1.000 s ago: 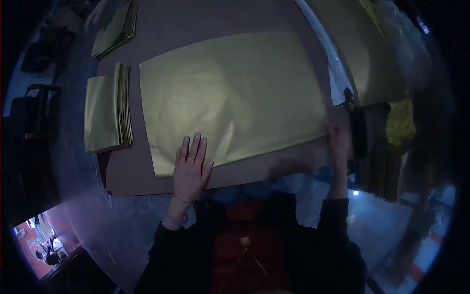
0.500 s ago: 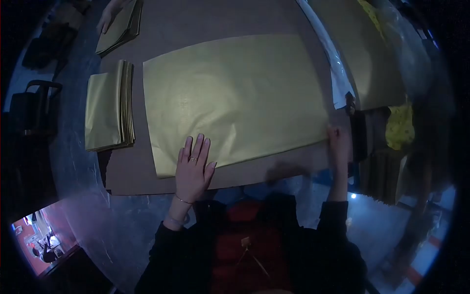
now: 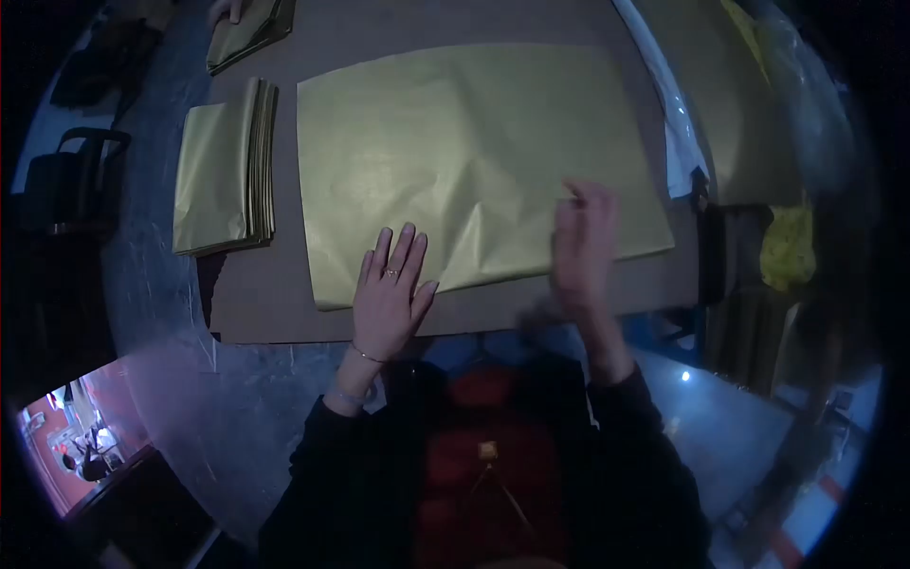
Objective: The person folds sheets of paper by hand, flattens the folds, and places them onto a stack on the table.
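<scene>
A large gold-coloured sheet [image 3: 379,142] lies on the brown board [image 3: 275,303], with creases running up from its near edge. My left hand [image 3: 387,299] rests on the sheet's near left part, palm down, fingers stretched and a ring on one of them. Over the near right part of the sheet is my right hand [image 3: 585,247], its fingers slightly bent and blurred, holding nothing I can see. Whether it touches the sheet I cannot tell.
Left of the sheet sits a folded gold stack [image 3: 216,180]. Another gold stack [image 3: 248,33] lies at the top left, with another person's hand [image 3: 226,10] on it. A white strip [image 3: 673,123] and a yellow piece [image 3: 788,248] are at the right.
My right hand has left the sheet's right edge and moved left over the sheet. My left hand stays on the sheet. The view has shifted, and the other person's hand has come further over the far stack.
</scene>
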A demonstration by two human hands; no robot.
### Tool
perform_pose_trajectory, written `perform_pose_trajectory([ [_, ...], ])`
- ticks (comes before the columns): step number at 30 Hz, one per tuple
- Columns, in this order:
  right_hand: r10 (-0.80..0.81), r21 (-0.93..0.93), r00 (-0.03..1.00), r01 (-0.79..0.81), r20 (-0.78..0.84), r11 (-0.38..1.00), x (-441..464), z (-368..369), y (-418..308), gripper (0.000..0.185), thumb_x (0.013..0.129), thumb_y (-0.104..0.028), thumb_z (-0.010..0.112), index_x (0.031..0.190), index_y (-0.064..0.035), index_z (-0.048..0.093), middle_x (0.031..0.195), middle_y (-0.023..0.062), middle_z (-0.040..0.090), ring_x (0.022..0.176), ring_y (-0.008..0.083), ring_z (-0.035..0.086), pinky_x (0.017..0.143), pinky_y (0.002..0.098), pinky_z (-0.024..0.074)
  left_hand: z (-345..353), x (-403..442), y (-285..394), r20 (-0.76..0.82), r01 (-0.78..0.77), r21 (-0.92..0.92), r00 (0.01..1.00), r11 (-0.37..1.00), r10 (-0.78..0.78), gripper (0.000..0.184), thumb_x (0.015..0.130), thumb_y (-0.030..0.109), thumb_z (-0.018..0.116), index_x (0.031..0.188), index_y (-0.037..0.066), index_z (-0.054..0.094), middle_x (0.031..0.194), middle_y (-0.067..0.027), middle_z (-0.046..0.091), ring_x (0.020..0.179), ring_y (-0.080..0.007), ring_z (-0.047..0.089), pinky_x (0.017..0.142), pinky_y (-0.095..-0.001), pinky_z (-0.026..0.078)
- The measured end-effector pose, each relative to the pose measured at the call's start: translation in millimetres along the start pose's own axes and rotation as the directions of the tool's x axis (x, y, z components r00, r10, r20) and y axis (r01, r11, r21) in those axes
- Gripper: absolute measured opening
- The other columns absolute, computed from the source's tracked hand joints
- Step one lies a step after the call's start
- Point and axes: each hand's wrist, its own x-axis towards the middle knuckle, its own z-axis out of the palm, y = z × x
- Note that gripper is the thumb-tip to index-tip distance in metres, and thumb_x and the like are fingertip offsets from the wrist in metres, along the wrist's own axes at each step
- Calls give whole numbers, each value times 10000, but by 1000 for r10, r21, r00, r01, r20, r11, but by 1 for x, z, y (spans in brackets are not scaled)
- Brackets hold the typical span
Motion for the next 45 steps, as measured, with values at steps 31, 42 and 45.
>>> perform_pose_trajectory([
  [31, 27, -349, 998, -3, 64, 937, -7, -46, 140, 580, 990, -349, 313, 1455, -27, 183, 1493, 177, 244, 1386, 316, 230, 1132, 445, 170, 6, 1, 0, -30, -27, 56, 999, 998, 29, 560, 911, 304, 492, 1417, 104, 358, 1487, -95, 304, 1369, -350, 257, 1068, -493, 270],
  [42, -55, -594, 945, 248, 324, 765, 0, -79, 159, 510, 995, -350, 272, 1452, -123, 281, 1517, 89, 237, 1405, 292, 192, 1127, 493, 140, 13, 38, 64, -25, -37, -47, 999, 998, 36, 532, 910, 238, 466, 1379, 14, 352, 1452, -175, 319, 1357, -334, 278, 1086, -435, 275],
  [45, -63, -571, 940, 257, 336, 780, 0, -76, 152, 506, 998, -355, 260, 1453, -133, 284, 1518, 86, 237, 1405, 292, 194, 1123, 501, 143, 54, 75, 120, -167, -227, -209, 967, 951, 194, 556, 908, 294, 443, 1381, 18, 348, 1454, -157, 316, 1352, -293, 287, 1113, -406, 227],
])
